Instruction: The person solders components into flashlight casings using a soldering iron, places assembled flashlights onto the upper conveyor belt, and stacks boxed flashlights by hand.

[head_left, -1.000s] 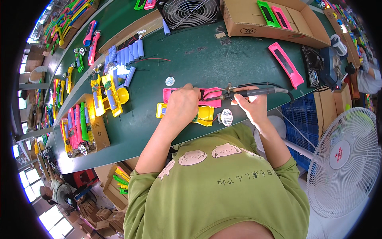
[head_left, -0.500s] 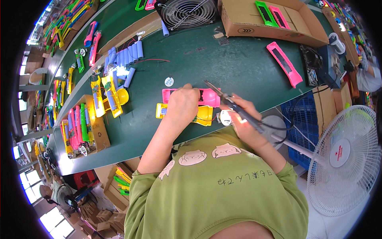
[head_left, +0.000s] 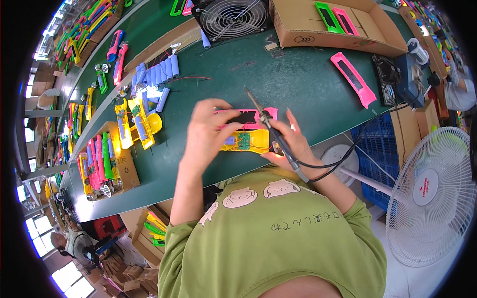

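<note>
Head view, green workbench. Left hand lies curled over the left end of a pink casing and a yellow casing, fingers pressed on both, holding them in place. The two casings lie side by side at the near edge of the bench, pink farther, yellow nearer, touching or almost so. A small green circuit board sits in the open yellow casing with thin wires around it.

Right hand grips a soldering iron like a pen, fingers closed round the handle. The tip points up and away, above the pink casing; whether it touches anything cannot be told. A black cord runs from the handle off to the right.

Another pink casing lies apart on the bench to the right. A cardboard box holds green and pink casings. A small fan stands beside it. Blue battery cells lie to the left, near more yellow casings. A white floor fan stands at right.
</note>
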`<state>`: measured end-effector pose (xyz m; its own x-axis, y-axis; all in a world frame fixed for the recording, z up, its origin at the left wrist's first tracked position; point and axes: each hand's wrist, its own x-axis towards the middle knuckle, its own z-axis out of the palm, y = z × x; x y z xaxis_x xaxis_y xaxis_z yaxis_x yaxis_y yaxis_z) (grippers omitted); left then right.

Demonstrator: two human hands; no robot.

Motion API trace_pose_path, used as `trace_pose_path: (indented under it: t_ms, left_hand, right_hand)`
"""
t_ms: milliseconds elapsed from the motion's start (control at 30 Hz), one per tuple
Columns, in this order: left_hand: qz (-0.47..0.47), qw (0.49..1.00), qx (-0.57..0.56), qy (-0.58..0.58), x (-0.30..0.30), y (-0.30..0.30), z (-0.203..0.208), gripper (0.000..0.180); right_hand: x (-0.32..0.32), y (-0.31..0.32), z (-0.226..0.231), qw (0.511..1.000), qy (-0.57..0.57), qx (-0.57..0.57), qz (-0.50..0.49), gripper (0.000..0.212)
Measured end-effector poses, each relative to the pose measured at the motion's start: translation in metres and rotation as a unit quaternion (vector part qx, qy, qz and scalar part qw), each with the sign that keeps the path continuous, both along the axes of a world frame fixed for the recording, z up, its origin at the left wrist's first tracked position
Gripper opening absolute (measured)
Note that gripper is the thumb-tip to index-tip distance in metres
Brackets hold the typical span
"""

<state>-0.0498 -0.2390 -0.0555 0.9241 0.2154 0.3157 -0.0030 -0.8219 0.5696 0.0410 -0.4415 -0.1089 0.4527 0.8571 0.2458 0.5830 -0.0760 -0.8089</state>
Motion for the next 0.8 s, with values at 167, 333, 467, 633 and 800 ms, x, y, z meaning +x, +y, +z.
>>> trace_pose_path:
  t_ms: [167,333,467,633,800]
  left_hand:
    - [-0.042,0.989,0.044,0.138,-0.029,0.035,0.014,0.099]
    - [-0.042,0.979,0.078,0.185,-0.031,0.028,-0.007,0.108]
    - [-0.039,0.984,0.059,0.162,-0.028,0.030,-0.016,0.098]
    - [-0.060,0.990,0.063,0.107,-0.034,0.037,-0.023,0.067]
    - [-0.069,0.996,0.052,-0.018,-0.035,0.019,-0.041,0.048]
  right_hand:
    - [0.015,0.003,0.004,0.999,-0.022,0.030,-0.013,0.067]
    - [0.018,0.003,0.004,1.000,-0.025,0.009,0.000,0.066]
    - [0.016,0.000,0.004,0.999,-0.030,-0.007,-0.018,0.063]
    - [0.017,-0.017,0.009,0.986,-0.058,0.114,-0.103,0.055]
    - [0.032,-0.050,0.011,0.952,-0.112,0.146,-0.246,0.022]
